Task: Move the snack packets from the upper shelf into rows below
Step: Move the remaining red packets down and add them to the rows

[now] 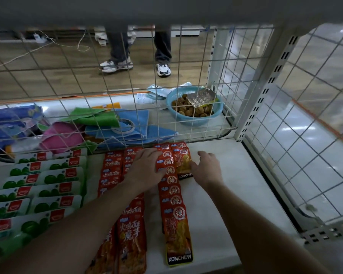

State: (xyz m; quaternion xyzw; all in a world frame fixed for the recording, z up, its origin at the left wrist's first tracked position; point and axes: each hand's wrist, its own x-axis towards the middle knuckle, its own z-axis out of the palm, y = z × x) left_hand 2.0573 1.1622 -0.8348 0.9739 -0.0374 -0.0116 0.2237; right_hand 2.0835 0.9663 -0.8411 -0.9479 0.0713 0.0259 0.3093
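On the white metal lower shelf (226,204), a glossy red-and-yellow snack packet with a black end (183,165) lies far back by the wire grid panel (190,115). Its long axis runs front to back, just right of the long overlapping row of red packets (174,202). The left hand (147,167) presses flat on that row, fingers straight. The right hand (207,168), the nearer one, is loosely spread and holds nothing, its thumb touching the packet's right edge.
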